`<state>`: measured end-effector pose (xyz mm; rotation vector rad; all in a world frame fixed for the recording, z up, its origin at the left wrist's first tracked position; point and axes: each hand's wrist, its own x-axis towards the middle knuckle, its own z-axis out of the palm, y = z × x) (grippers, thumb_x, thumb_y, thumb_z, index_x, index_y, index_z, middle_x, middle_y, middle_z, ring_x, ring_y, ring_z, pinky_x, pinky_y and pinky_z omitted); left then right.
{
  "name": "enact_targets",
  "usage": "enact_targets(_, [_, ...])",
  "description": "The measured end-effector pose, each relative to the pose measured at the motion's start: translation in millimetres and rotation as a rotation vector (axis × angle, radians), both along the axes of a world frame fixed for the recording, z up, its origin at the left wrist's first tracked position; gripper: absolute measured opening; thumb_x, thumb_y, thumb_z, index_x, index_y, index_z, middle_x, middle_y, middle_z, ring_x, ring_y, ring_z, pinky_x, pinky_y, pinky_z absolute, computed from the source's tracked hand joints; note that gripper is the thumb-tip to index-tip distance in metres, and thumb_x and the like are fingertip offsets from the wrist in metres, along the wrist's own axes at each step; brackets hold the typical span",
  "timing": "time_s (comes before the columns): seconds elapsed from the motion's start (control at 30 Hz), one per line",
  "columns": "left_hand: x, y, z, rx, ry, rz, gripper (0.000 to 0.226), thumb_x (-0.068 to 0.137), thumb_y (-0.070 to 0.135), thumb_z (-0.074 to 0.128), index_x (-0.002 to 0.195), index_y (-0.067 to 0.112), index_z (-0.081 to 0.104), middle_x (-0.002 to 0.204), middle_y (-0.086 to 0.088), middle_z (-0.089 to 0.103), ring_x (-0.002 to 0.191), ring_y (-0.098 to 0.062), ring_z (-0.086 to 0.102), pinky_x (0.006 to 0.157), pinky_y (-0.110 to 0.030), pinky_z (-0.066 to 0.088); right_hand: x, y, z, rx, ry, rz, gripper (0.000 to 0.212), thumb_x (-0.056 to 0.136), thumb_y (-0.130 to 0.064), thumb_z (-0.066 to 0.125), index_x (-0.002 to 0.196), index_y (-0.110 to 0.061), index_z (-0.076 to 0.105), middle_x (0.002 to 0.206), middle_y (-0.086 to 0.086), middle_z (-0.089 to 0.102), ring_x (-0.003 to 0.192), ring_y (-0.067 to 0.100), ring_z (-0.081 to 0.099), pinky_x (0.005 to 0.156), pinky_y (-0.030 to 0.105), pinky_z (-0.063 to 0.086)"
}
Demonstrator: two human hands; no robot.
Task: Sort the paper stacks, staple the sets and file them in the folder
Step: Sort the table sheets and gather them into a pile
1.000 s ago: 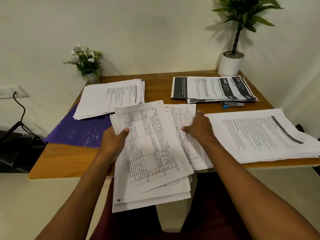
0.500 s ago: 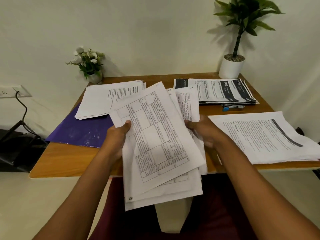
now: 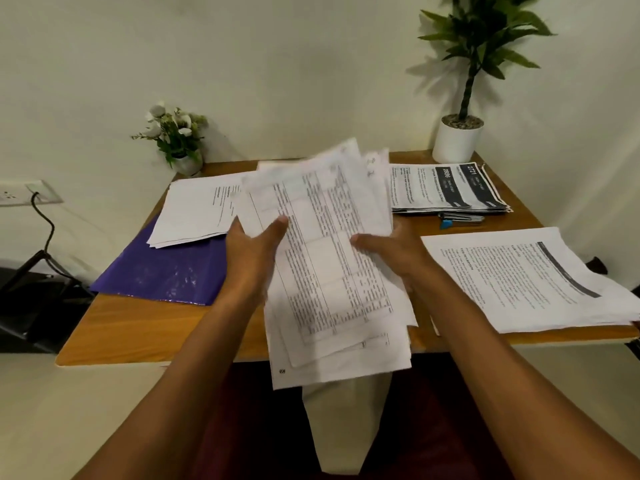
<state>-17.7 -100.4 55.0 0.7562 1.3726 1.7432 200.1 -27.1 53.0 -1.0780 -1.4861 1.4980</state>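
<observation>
The light was soft and rather dim — the potted plant (image 3: pixel 485 39) cast a faint shadow leftward on the wall (image 3: pixel 311 64). Motion blur smeared the top of the held sheaf of papers (image 3: pixel 332 271), and the front edge of the table (image 3: pixel 138 327) bowed from wide-angle distortion.

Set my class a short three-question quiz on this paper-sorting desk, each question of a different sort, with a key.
1. True or false: no paper lies on the purple folder.
2. What holds the sheaf of printed sheets? A. one hand B. both hands C. neither
3. Fill in: the banners on the far-right stack, behind the stapler, are ___.
Key: 1 false, a white stack overlaps its far end. 2 B: left hand and right hand both grip it. 3 black.
</observation>
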Motion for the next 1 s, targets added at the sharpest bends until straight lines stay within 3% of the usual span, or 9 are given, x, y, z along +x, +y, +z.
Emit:
enact_targets(0.1, [10,-6,42,0.234,0.087,0.021,0.037,0.092,0.012,0.073,0.127,0.019,0.061,0.123,-0.001,0.072,0.117,-0.02,0.068,0.096,-0.044,0.056,-1,2,32,0.185,0.053,-0.093,0.022,0.087,-0.022,0.079,0.1,-0.032,0.065,0.098,-0.017,0.073,0.09,0.001,0.071,0.077,0.021,0.059])
enact_targets(0.23, [16,-14,72,0.307,0.262,0.138,0.029,0.093,0.021,0.074,0.12,0.02,0.064,0.111,0.007,0.076,0.109,-0.012,0.07,0.091,-0.029,0.058,-2,-2,58,0.337,0.124,-0.132,0.016,0.091,-0.023,0.075,0.098,-0.034,0.065,0.086,-0.025,0.073,0.084,-0.007,0.07,0.066,0.01,0.053])
enact_targets(0.4, [18,-17,46,0.222,0.299,0.043,0.028,0.094,0.024,0.07,0.121,0.022,0.064,0.109,0.008,0.076,0.106,-0.01,0.071,0.084,-0.024,0.058,-3,-7,33,0.306,0.111,-0.152,0.021,0.09,-0.025,0.076,0.108,-0.033,0.066,0.098,-0.017,0.074,0.094,-0.003,0.07,0.074,0.017,0.057])
enact_targets(0.5, [19,-20,29,0.134,0.318,-0.047,0.025,0.094,0.024,0.07,0.117,0.026,0.062,0.098,0.019,0.076,0.094,-0.002,0.072,0.072,-0.016,0.057,-3,-12,25,0.308,0.114,-0.147,0.027,0.091,-0.023,0.075,0.11,-0.035,0.06,0.101,-0.023,0.069,0.092,-0.012,0.066,0.069,0.008,0.053])
enact_targets(0.6, [14,-21,26,0.104,0.377,-0.056,0.02,0.094,0.026,0.069,0.109,0.034,0.059,0.09,0.033,0.072,0.087,0.006,0.07,0.066,-0.011,0.054,-1,-9,29,0.353,0.133,-0.17,0.035,0.089,-0.023,0.077,0.116,-0.034,0.058,0.112,-0.017,0.07,0.103,-0.002,0.068,0.079,0.015,0.057])
enact_targets(0.7, [11,-18,29,0.104,0.447,-0.069,0.016,0.095,0.027,0.068,0.106,0.036,0.06,0.089,0.033,0.071,0.086,0.006,0.071,0.065,-0.011,0.054,-1,-6,29,0.322,0.068,-0.127,0.027,0.087,-0.024,0.079,0.104,-0.035,0.062,0.1,-0.021,0.07,0.093,-0.01,0.068,0.077,0.014,0.058])
enact_targets(0.8, [14,-19,25,0.111,0.464,-0.092,0.017,0.096,0.021,0.067,0.109,0.031,0.061,0.091,0.031,0.073,0.089,0.005,0.071,0.068,-0.011,0.054,-4,-13,21,0.296,0.022,-0.077,0.026,0.088,-0.021,0.078,0.098,-0.037,0.059,0.098,-0.026,0.065,0.083,-0.021,0.062,0.069,0.003,0.05])
enact_targets(0.93, [16,-22,29,0.211,0.391,-0.053,0.023,0.095,0.017,0.068,0.116,0.025,0.062,0.104,0.016,0.076,0.102,-0.008,0.072,0.079,-0.023,0.06,0,-15,25,0.313,0.105,-0.093,0.025,0.09,-0.015,0.074,0.098,-0.035,0.06,0.095,-0.023,0.067,0.084,-0.016,0.066,0.066,0.007,0.051])
enact_targets(1.0, [15,-21,28,0.204,0.392,-0.049,0.022,0.095,0.017,0.068,0.113,0.029,0.063,0.103,0.016,0.076,0.102,-0.007,0.072,0.078,-0.021,0.059,0,-14,24,0.321,0.099,-0.094,0.024,0.091,-0.016,0.074,0.098,-0.035,0.061,0.095,-0.023,0.067,0.086,-0.015,0.067,0.068,0.008,0.052])
